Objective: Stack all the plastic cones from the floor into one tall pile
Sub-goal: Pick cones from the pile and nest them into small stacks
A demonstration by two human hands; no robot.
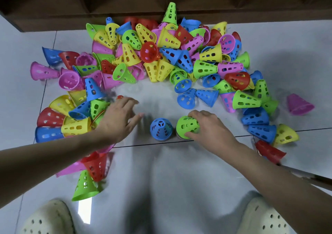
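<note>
Where the glossy pale tiled floor [161,171] fills most of the frame, a heap of perforated plastic cones [161,54] in pink, yellow, green, blue and red arcs across the upper half, below dark wooden shelving [125,0]. Two cream holed clogs [48,217] sit at the bottom corners. No writing is readable. Left of centre, the left hand [118,119] hovers with fingers spread and holds nothing. The right hand [210,126] grips an upright green cone [186,126]; just beside it, at centre, stands a blue cone [161,128].
</note>
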